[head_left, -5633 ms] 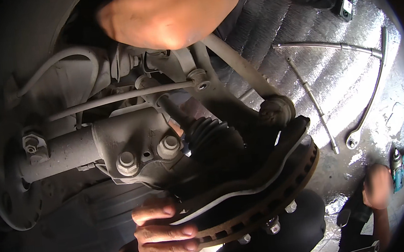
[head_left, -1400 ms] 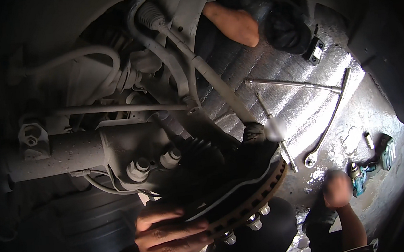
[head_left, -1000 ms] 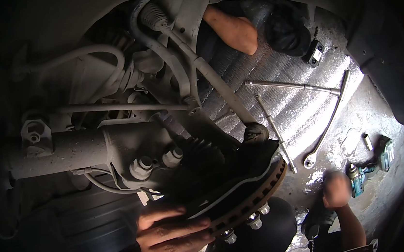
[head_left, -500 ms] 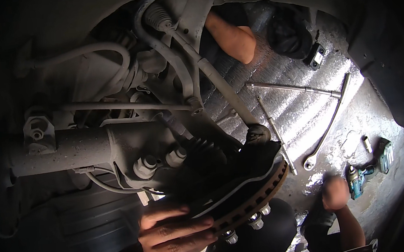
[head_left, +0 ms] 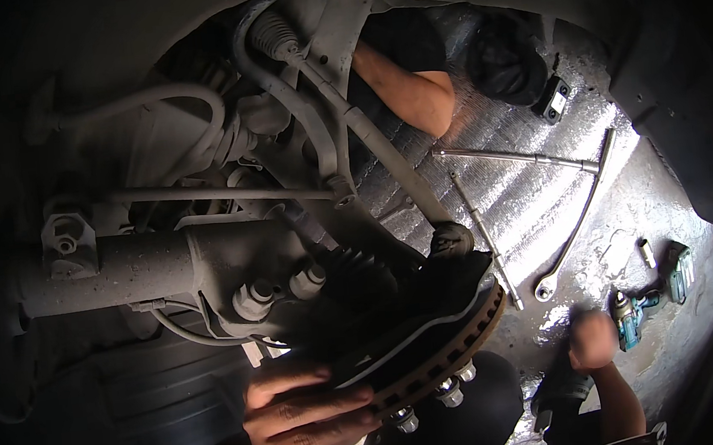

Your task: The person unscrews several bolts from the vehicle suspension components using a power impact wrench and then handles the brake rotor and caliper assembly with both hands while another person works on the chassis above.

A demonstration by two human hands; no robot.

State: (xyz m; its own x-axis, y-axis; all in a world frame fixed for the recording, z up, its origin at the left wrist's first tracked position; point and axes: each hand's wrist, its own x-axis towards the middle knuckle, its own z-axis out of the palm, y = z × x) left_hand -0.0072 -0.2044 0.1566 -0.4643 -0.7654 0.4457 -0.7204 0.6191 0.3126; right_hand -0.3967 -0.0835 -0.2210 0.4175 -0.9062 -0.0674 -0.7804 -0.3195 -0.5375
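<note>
My left hand [head_left: 306,416] lies with its fingers curled over the edge of a rusty-rimmed brake disc [head_left: 447,357], gripping it; the thumb is hidden. Wheel studs with shiny nuts [head_left: 450,392] stick out of the disc's near side. Behind the disc are a dark dust shield [head_left: 410,337] and the tie rod end [head_left: 448,239]. My right hand [head_left: 593,341] is off to the right, low by the floor, and blurred, so its fingers cannot be made out. Closest to it is a teal and black cordless power tool [head_left: 628,321].
Above the disc run a strut [head_left: 121,271] with two large bolts [head_left: 252,301] and a tie rod [head_left: 384,147]. A long-handled ratchet [head_left: 577,240], an extension bar [head_left: 487,240], a socket [head_left: 647,253] and a battery [head_left: 679,273] lie on the floor. Another person's arm [head_left: 413,97] reaches in from behind.
The view has shifted slightly. The other person's elbow has come a little nearer. My left hand stays on the disc, and my right hand is in about the same place.
</note>
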